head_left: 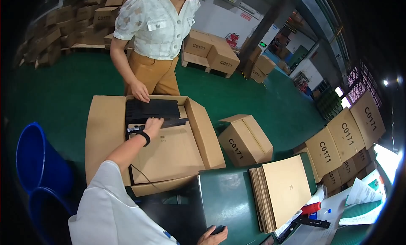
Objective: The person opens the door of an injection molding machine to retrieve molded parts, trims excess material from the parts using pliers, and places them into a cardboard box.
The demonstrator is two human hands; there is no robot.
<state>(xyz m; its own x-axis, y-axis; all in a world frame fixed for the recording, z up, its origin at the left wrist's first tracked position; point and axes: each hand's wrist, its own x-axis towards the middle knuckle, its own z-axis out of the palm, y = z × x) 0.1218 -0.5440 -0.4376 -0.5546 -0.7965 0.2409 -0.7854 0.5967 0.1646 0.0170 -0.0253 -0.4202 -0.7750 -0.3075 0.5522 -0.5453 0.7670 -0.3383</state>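
Observation:
My left hand [153,126], with a black band at the wrist, reaches into an open cardboard box [105,131]. Its fingers are closed on a long black bar [175,123] that lies crosswise over a cardboard sheet [169,154]. Beyond it, a row of similar black bars [150,109] fills the far part of the box. My right hand [213,236] is at the lower edge beside the green tabletop, its fingers curled around a small dark thing that I cannot make out. Across the box, a co-worker's hand [139,91] hangs over the black bars.
A stack of cardboard sheets [287,190] lies on the green table [230,198]. A closed carton [245,141] stands beyond it. Blue bins [42,160] stand at left. More cartons [347,135] are piled at right. A red-capped bottle [311,209] lies near papers.

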